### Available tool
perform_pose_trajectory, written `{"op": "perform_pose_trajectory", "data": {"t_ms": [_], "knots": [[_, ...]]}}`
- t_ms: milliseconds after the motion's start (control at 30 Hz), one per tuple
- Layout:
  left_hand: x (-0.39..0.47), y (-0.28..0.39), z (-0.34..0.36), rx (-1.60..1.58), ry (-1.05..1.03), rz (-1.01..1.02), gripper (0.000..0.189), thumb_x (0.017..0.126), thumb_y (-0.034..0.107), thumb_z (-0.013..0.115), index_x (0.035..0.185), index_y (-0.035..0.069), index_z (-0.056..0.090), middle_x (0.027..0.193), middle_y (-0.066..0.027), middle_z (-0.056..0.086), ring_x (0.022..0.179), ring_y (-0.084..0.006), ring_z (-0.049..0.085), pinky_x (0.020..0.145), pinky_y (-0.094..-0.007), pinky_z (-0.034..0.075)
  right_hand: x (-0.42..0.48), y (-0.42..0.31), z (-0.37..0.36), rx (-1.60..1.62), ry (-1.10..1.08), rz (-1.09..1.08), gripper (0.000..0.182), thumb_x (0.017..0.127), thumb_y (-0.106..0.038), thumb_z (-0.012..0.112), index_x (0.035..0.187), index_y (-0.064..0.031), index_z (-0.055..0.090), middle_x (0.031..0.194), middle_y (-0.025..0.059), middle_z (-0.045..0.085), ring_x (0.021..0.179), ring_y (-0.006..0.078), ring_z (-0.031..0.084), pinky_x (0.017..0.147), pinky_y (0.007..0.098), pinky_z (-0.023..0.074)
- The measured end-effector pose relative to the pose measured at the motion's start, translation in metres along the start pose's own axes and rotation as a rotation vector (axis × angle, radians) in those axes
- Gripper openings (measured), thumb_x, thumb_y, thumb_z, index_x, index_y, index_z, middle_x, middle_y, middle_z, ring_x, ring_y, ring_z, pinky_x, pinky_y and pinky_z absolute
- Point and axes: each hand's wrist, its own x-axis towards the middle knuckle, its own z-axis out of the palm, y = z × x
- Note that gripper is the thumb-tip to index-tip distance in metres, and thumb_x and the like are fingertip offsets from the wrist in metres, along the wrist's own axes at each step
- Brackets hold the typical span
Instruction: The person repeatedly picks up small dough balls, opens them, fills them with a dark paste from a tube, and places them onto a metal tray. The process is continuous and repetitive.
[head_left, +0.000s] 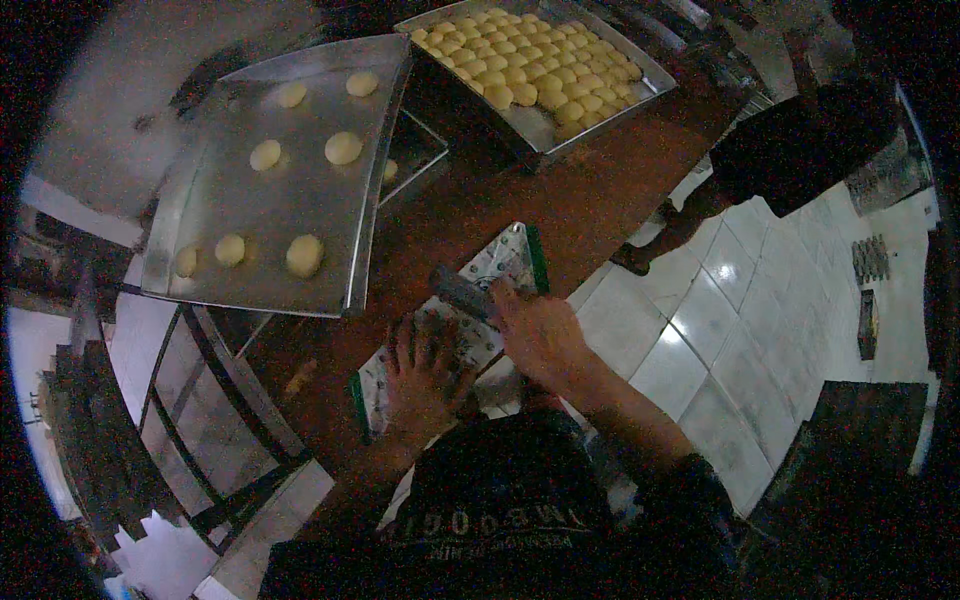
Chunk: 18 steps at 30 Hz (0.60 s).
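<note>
A flat, white patterned plastic bag or wrapper (502, 255) with green ends lies across the near edge of the brown table. My left hand (427, 375) rests on its left part, fingers spread and palm down. In my right hand (532, 330) is the end of a dark, flat tool (465, 296), perhaps a scraper or a knife, which lies over the middle of the wrapper. Its exact kind is too blurred to tell.
At the left, a metal baking tray (300, 202) holds several spaced dough balls (343, 148). Another tray (592, 139), packed with dough balls (525, 67), stands at the back. A person (802, 142) in dark clothes stands right of the table (600, 187).
</note>
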Motion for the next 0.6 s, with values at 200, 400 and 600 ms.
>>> {"op": "perform_pose_trajectory", "data": {"t_ms": [200,400,600], "knots": [[0.008,0.000,-0.026,-0.099,0.033,0.063,0.056,0.083,0.041,0.046,0.129,0.009,0.037,0.137,-0.0172,0.026,0.126,-0.0429,0.019,0.101,-0.0588,0.010,0.016,0.013,0.016,-0.167,0.167,-0.056,0.041,0.078,-0.024,0.056,0.111,-0.0045,0.044,0.068,0.0197,0.059,0.062,0.0384,0.059,0.055,0.0466,0.0473],[0.008,-0.005,-0.023,-0.120,0.048,0.119,0.051,0.083,0.041,0.047,0.128,0.017,0.039,0.138,-0.0160,0.024,0.127,-0.0419,0.017,0.099,-0.0615,0.010,0.050,0.024,0.001,-0.161,0.151,0.099,0.047,0.075,-0.028,0.061,0.114,-0.0083,0.044,0.075,0.0202,0.060,0.070,0.0375,0.060,0.062,0.0474,0.0481],[0.011,-0.002,-0.027,-0.092,0.018,0.104,0.052,0.082,0.041,0.050,0.127,0.016,0.041,0.137,-0.0158,0.027,0.127,-0.0416,0.018,0.099,-0.0617,0.010,0.068,0.027,-0.011,-0.128,0.109,0.184,0.047,0.075,-0.030,0.062,0.112,-0.0073,0.045,0.076,0.0214,0.060,0.074,0.0386,0.059,0.065,0.0479,0.0479]]}}
